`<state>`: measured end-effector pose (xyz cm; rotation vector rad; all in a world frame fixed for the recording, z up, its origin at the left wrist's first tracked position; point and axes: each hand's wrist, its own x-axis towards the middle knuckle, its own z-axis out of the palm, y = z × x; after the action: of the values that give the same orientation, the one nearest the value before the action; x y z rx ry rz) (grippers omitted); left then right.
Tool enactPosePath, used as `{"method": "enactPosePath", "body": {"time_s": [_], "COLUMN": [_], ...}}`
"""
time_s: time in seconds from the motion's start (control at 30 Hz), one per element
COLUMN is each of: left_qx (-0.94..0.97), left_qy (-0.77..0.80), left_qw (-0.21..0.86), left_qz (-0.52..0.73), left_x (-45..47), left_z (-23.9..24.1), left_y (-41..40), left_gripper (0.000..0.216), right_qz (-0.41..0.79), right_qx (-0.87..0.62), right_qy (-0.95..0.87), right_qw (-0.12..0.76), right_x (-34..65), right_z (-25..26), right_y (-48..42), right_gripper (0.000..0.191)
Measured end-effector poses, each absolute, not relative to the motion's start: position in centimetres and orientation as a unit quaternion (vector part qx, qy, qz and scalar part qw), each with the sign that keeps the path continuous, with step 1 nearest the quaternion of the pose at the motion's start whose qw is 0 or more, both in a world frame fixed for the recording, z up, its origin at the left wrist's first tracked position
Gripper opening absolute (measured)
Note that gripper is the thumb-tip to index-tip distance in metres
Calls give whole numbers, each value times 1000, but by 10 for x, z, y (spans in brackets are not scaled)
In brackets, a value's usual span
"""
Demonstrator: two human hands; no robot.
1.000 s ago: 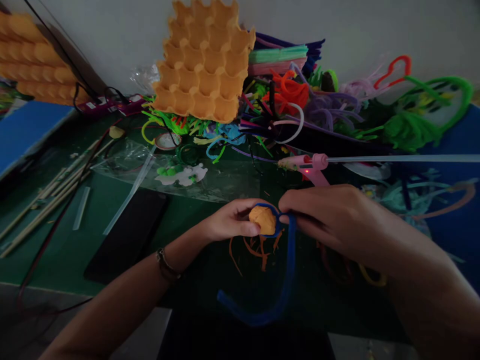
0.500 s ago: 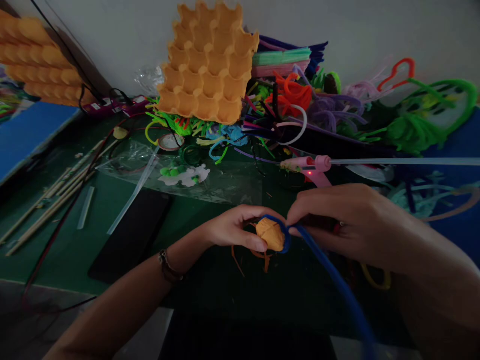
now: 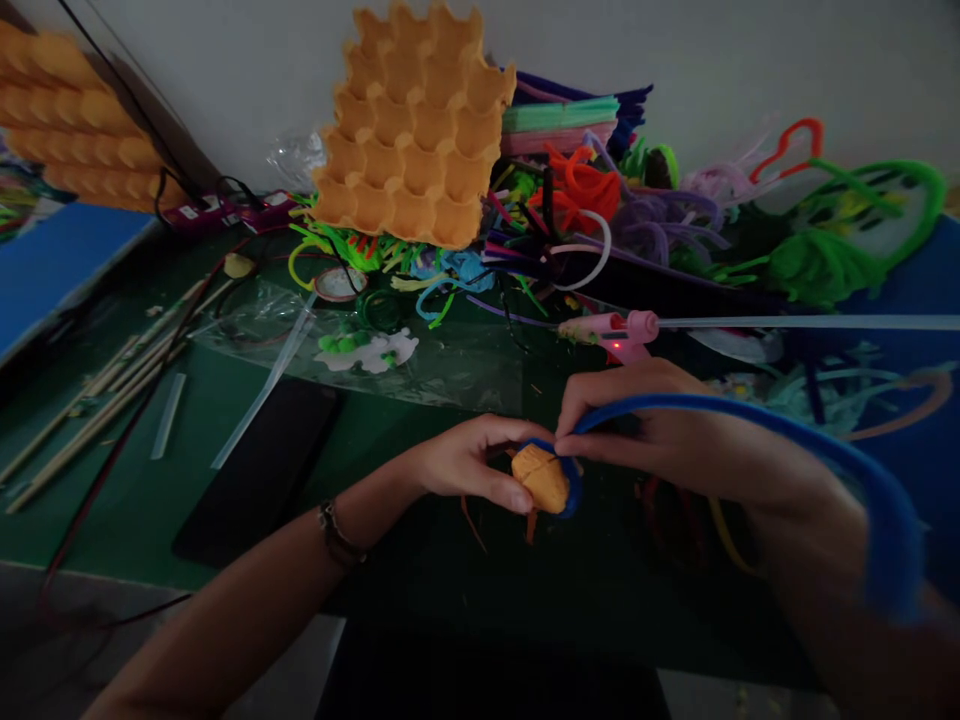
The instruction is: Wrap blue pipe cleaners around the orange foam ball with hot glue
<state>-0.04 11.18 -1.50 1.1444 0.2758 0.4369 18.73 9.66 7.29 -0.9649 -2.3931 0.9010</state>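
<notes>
My left hand (image 3: 480, 463) is closed around a small orange egg-carton cup (image 3: 541, 480), thumb on its near side. A fuzzy blue pipe cleaner (image 3: 757, 412) runs along the cup's edge. Close beside the cup, my right hand (image 3: 645, 425) pinches that pipe cleaner between thumb and fingertips. Its long free end arcs over my right hand and hangs down past the wrist. Thin orange scraps (image 3: 472, 525) show just below the cup.
A pink glue gun (image 3: 626, 330) with a long glue stick lies beyond my right hand. An orange egg tray (image 3: 412, 130) leans at the back beside heaped pipe cleaners (image 3: 585, 185). On the left are a black phone-like slab (image 3: 259, 470) and several wooden sticks (image 3: 112, 400).
The blue pipe cleaner's free end has swung from hanging below my right hand to arching over it. My right hand has shifted slightly left and up, nearer the cup.
</notes>
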Motion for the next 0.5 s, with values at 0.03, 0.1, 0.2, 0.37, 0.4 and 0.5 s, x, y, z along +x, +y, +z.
{"method": "enactPosePath", "body": {"time_s": [0.03, 0.1, 0.2, 0.37, 0.4, 0.5], "left_qx": [529, 523, 523, 517, 512, 499], "left_qy": [122, 105, 102, 93, 91, 104], "left_qw": [814, 822, 825, 829, 832, 837], "left_qz": [205, 202, 188, 192, 195, 198], "left_x": [-1, -1, -2, -3, -3, -3], "left_z": [-14, -13, -11, -12, -12, -14], "left_y": [112, 113, 114, 114, 114, 113], "left_gripper": [46, 44, 44, 44, 45, 48], "right_qz": [335, 367, 406, 433, 433, 411], "right_qx": [-348, -347, -329, -329, -336, -350], "right_qy": [-851, -836, -823, -808, -805, -810], "right_qw": [207, 214, 224, 227, 228, 227], "right_x": [186, 183, 181, 183, 184, 188], "right_z": [72, 69, 64, 62, 63, 68], "right_y": [98, 100, 102, 102, 101, 101], "right_gripper": [20, 23, 21, 14, 13, 11]}}
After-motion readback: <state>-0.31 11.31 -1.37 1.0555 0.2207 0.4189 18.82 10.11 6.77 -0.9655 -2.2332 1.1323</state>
